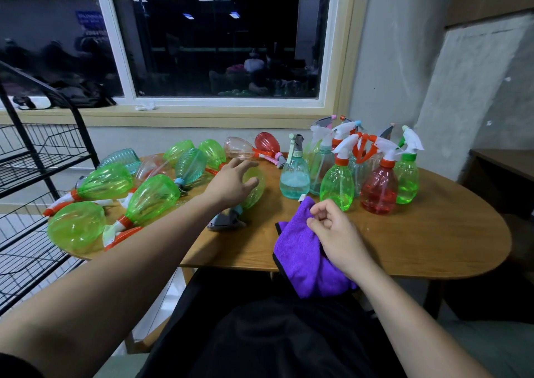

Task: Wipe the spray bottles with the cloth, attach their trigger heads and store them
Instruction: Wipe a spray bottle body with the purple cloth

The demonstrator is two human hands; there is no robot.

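Note:
Several green, teal, pink and red spray bottles lie on their sides on the left half of the wooden table (433,233). My left hand (231,181) reaches over a lying green bottle (255,188) with spread fingers curving around it; its grey trigger head (226,220) points toward me. Whether the fingers touch the bottle is unclear. My right hand (335,230) holds the purple cloth (300,259), which drapes over the table's front edge. A group of upright bottles with trigger heads, such as a red one (378,187), stands at the back right.
A black wire rack (31,158) with shelves stands to the left of the table. A window and wall are behind the table. A dark side table (502,164) sits at the far right. My lap in dark clothing is below the table edge.

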